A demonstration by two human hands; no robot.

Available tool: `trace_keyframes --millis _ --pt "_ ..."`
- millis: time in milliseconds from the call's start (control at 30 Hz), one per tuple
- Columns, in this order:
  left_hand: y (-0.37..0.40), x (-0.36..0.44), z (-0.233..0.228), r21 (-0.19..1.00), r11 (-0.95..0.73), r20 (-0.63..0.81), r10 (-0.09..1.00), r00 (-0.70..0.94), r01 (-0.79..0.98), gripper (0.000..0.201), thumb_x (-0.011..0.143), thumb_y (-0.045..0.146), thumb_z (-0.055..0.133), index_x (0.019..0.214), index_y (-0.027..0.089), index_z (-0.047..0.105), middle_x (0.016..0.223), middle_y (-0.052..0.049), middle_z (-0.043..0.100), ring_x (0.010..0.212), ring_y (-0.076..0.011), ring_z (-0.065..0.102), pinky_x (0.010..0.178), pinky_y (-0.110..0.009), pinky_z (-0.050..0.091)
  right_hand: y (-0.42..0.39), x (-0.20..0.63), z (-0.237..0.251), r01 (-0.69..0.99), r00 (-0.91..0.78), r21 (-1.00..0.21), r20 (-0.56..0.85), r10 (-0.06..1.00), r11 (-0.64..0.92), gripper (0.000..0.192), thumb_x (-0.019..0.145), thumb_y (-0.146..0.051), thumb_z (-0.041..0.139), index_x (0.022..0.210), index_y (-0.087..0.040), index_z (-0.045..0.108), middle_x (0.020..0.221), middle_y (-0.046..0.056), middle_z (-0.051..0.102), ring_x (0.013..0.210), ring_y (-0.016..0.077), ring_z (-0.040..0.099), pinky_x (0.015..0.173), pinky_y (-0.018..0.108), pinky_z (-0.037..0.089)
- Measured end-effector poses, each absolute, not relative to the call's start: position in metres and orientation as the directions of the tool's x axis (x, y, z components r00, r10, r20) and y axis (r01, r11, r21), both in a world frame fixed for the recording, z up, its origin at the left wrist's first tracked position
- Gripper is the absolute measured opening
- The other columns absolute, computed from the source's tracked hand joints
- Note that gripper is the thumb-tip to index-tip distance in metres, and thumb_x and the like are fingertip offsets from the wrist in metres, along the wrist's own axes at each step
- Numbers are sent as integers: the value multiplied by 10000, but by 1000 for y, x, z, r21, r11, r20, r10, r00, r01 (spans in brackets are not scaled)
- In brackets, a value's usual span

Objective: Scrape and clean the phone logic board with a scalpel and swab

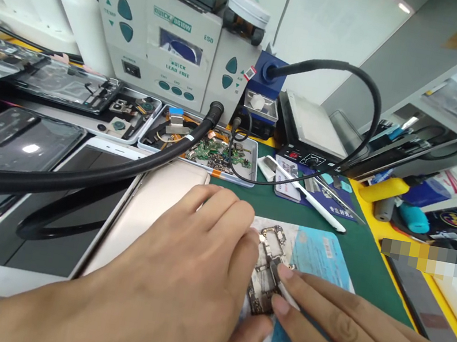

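A small phone circuit board (266, 262) lies on a blue and white pad (319, 255) on the green mat. My left hand (190, 269) rests palm down over the board's left side, fingers touching it. My right hand (342, 330) comes in from the lower right, its fingertips pinching a thin white tool (290, 296) whose tip touches the board.
A hot-air rework station (175, 39) stands at the back, its thick black hose (78, 178) crossing a white tablet (36, 220) and a gold phone (152, 205). Trays of parts (214, 154), a blue solder stand (264, 83), a heating plate (314, 130) and a white pen (315, 200) lie behind.
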State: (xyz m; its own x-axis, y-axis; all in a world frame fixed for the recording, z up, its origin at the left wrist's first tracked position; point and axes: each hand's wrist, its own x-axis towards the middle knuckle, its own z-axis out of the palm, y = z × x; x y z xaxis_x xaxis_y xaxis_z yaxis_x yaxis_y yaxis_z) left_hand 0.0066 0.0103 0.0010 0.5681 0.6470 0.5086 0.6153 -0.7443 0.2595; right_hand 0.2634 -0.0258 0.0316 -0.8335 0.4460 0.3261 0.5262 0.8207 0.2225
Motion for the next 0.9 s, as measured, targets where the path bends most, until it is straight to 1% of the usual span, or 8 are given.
trace_keyframes --millis 100,167,333,533,633,700,800,900 --pt "10 6 0 257 -747 513 644 568 613 334 931 359 598 1011 82 765 944 -151 622 945 -345 551 875 -538 537 -25 265 31 492 -849 187 320 420 850 296 969 -59 564 1180 -133 758 1366 99 751 1291 293 698 1022 398 652" --pt "10 6 1 256 -760 526 628 574 597 339 930 367 593 1010 86 765 931 -145 617 927 -340 547 852 -536 540 -24 263 32 483 -855 195 314 413 853 297 952 -40 578 1165 -134 762 1331 98 769 1287 296 702 1000 396 662" --pt "8 8 7 295 -734 487 667 564 612 323 933 337 579 997 78 760 949 -157 629 952 -350 567 886 -569 551 -24 257 32 458 -875 299 316 366 837 315 972 -33 554 1210 -105 747 1247 115 801 1231 295 735 907 381 674" --pt "8 8 9 282 -745 515 649 559 605 335 935 334 560 989 74 765 931 -159 640 940 -354 588 863 -576 569 -32 252 30 483 -874 393 271 404 782 359 1005 -25 474 1244 -102 731 1293 130 776 1240 286 732 960 391 657" --pt "8 7 7 294 -748 501 651 571 595 351 939 341 551 1003 71 766 941 -164 643 947 -357 599 861 -573 574 -30 249 34 481 -875 367 261 408 796 361 1010 -25 450 1217 -104 735 1287 130 778 1224 288 741 944 392 667" --pt "7 7 7 285 -753 513 642 570 593 350 934 340 558 1008 68 767 940 -163 643 948 -357 601 870 -579 573 -27 248 37 505 -859 311 277 431 806 353 1007 -26 454 1189 -115 743 1279 119 784 1212 279 747 945 388 671" --pt "7 7 8 269 -752 519 640 567 602 346 931 344 571 1001 68 767 926 -160 638 936 -355 597 871 -593 570 -24 250 37 560 -814 203 318 487 803 329 973 -18 500 1133 -137 762 1245 99 804 1199 249 754 1017 363 650" --pt "8 8 8 270 -758 513 635 578 593 354 934 351 563 998 70 768 912 -160 637 917 -356 594 832 -591 573 -24 252 32 545 -810 213 383 443 811 325 973 -30 500 1123 -139 766 1227 99 810 1206 244 751 1037 357 639"
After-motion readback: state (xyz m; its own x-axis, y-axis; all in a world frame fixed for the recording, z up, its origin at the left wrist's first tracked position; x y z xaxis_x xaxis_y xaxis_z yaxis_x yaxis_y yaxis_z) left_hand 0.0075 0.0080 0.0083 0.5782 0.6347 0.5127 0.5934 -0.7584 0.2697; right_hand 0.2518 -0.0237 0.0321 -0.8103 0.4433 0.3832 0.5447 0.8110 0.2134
